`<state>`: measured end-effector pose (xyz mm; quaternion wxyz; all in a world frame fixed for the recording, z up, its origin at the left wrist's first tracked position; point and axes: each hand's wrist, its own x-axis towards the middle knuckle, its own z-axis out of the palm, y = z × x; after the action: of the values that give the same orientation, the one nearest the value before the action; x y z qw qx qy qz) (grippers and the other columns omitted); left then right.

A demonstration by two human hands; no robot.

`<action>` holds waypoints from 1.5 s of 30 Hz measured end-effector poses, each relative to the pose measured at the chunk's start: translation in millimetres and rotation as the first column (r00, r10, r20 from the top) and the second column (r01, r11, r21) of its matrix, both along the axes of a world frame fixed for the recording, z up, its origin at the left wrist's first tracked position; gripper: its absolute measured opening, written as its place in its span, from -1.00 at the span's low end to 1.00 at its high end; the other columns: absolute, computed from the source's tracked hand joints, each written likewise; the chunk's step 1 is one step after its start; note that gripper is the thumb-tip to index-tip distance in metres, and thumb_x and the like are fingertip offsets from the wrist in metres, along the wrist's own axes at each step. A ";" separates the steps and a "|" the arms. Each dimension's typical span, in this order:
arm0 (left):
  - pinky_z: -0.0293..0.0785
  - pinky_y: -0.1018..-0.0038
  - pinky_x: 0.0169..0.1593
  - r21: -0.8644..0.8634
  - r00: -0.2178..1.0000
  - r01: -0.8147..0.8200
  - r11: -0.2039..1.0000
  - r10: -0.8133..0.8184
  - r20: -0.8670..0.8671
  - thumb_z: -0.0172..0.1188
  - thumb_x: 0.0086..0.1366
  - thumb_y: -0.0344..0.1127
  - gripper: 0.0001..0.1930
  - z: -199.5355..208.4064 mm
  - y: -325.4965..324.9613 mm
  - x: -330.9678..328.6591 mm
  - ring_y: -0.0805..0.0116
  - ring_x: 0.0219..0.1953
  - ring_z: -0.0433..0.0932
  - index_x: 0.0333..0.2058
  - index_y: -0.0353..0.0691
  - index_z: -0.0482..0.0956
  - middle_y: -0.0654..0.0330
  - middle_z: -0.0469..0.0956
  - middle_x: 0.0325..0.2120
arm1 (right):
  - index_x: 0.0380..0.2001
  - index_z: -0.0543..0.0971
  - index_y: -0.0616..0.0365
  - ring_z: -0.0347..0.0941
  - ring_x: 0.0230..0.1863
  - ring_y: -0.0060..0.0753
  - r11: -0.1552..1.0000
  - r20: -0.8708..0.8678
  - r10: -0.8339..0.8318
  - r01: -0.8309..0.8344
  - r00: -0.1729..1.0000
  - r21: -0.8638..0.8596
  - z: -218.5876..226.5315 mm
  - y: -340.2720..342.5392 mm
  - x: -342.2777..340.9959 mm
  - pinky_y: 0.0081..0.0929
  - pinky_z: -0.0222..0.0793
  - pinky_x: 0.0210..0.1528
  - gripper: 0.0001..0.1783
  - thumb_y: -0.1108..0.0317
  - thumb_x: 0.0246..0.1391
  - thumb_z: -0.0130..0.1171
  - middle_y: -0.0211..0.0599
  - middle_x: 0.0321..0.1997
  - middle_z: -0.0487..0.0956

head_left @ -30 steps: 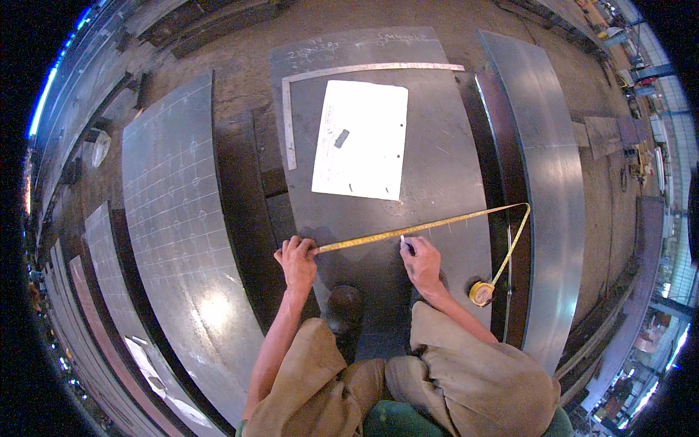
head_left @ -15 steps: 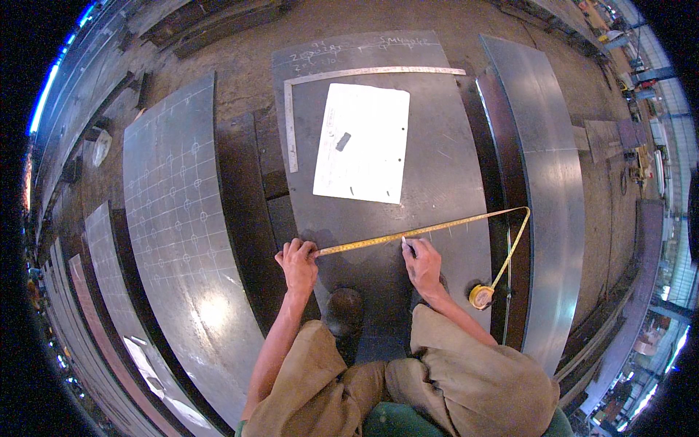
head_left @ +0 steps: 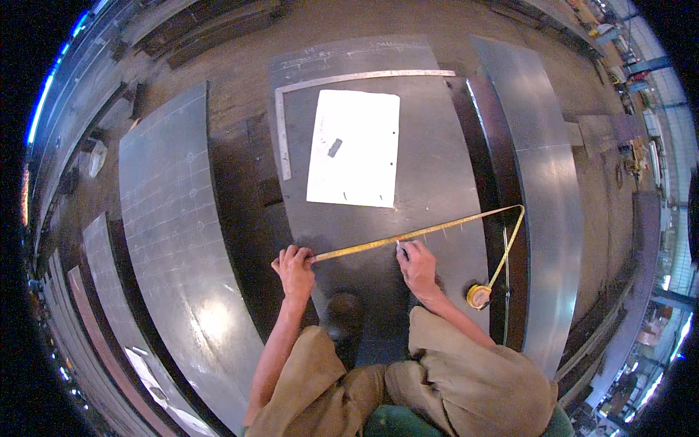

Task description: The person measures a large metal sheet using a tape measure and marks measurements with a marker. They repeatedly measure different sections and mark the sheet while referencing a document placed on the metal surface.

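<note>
A yellow tape measure blade (head_left: 429, 229) runs slantwise across a dark steel plate (head_left: 429, 160). At the plate's left edge my left hand (head_left: 295, 275) pinches the blade's end with closed fingers. My right hand (head_left: 419, 268) is closed round a small white stick of chalk (head_left: 398, 246), its tip against the blade's lower edge. Short pale marks show beside the blade, right of that hand. Past the plate's right edge the blade folds back to its round yellow case (head_left: 478, 296), which lies near the lower right of the plate.
White paper (head_left: 364, 131) with a small dark block (head_left: 335, 148) on it lies beyond the tape. Behind it rests an L-shaped metal square (head_left: 364, 75). Other steel plates flank mine, one (head_left: 167, 182) at left with a chalked grid, another (head_left: 546, 167) at right; dark gaps lie between.
The whole view has shifted slightly, with paper and tape a little lower and further left. Both hands keep their grips, and the chalk stays by the blade.
</note>
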<state>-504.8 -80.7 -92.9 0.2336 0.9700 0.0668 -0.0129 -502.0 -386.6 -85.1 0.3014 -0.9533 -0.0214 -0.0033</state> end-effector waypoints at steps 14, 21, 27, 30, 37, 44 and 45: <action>0.25 0.10 0.03 0.007 1.000 0.009 1.000 -0.009 0.004 0.35 0.13 -0.33 -0.88 -7.8 6.2 -3.3 0.13 -0.12 0.46 -0.31 -0.05 0.67 0.26 0.50 -0.31 | -0.17 0.51 0.23 0.49 -0.19 0.13 0.922 -0.006 -0.355 0.351 0.935 0.162 14.6 -4.9 -3.5 -0.07 0.39 -0.08 -0.82 0.33 0.29 0.13 0.00 -0.27 0.55; 0.25 0.11 0.04 0.000 1.000 0.010 1.000 -0.010 -0.029 0.37 0.11 -0.33 -0.85 -8.2 5.8 -2.9 0.11 -0.10 0.46 -0.30 -0.06 0.68 0.25 0.51 -0.29 | -0.22 0.59 0.21 0.55 -0.18 0.13 0.984 -0.059 -0.153 0.158 0.986 0.086 10.8 -6.9 -1.3 -0.04 0.46 -0.10 -0.81 0.30 0.24 0.20 -0.02 -0.20 0.60; 0.24 0.11 0.02 0.017 1.000 0.022 1.000 -0.022 -0.012 0.37 0.12 -0.32 -0.85 -6.7 2.8 -1.2 0.13 -0.10 0.46 -0.29 -0.05 0.68 0.26 0.51 -0.29 | -0.21 0.62 0.13 0.58 -0.21 0.07 1.000 0.012 -0.003 0.004 1.000 -0.009 -6.6 -1.8 -1.3 -0.08 0.53 -0.18 -0.82 0.28 0.18 0.25 -0.08 -0.22 0.62; 0.23 0.12 0.01 0.012 1.000 0.024 1.000 -0.024 0.005 0.36 0.13 -0.31 -0.86 -6.4 4.3 -2.2 0.14 -0.10 0.46 -0.30 -0.03 0.69 0.27 0.51 -0.29 | -0.22 0.62 0.14 0.57 -0.23 0.09 0.999 0.025 0.023 -0.022 0.999 -0.049 -12.5 -3.9 -2.9 -0.07 0.52 -0.20 -0.83 0.30 0.17 0.25 -0.08 -0.25 0.60; 0.22 0.13 0.01 0.014 1.000 0.029 0.999 -0.029 -0.005 0.35 0.16 -0.30 -0.89 -2.7 3.1 -0.5 0.14 -0.11 0.46 -0.30 -0.03 0.69 0.28 0.50 -0.31 | -0.23 0.60 0.18 0.53 -0.27 0.13 1.000 0.018 0.024 -0.024 1.000 -0.010 -6.7 -2.4 -0.2 -0.02 0.48 -0.24 -0.82 0.31 0.18 0.23 -0.03 -0.30 0.55; 0.22 0.13 0.01 0.010 1.000 0.023 1.000 -0.023 0.003 0.35 0.14 -0.31 -0.88 -9.5 5.7 -1.4 0.15 -0.11 0.45 -0.31 -0.01 0.68 0.28 0.49 -0.31 | -0.23 0.60 0.19 0.53 -0.26 0.14 1.000 0.037 0.020 -0.020 0.999 -0.004 -1.2 1.6 2.4 -0.03 0.49 -0.23 -0.82 0.32 0.18 0.23 -0.03 -0.28 0.55; 0.21 0.14 0.01 0.008 1.000 0.024 1.000 -0.024 0.004 0.35 0.14 -0.31 -0.88 -9.0 5.0 -0.7 0.15 -0.11 0.45 -0.31 -0.01 0.68 0.28 0.49 -0.31 | -0.23 0.60 0.19 0.54 -0.26 0.14 1.000 0.021 -0.006 0.006 1.000 0.012 -2.1 2.2 2.0 -0.03 0.49 -0.22 -0.82 0.32 0.18 0.23 -0.03 -0.27 0.56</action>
<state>-505.5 -75.7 -101.9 0.2295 0.9717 0.0546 -0.0137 -500.0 -384.5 -87.2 0.3069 -0.9514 -0.0218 -0.0142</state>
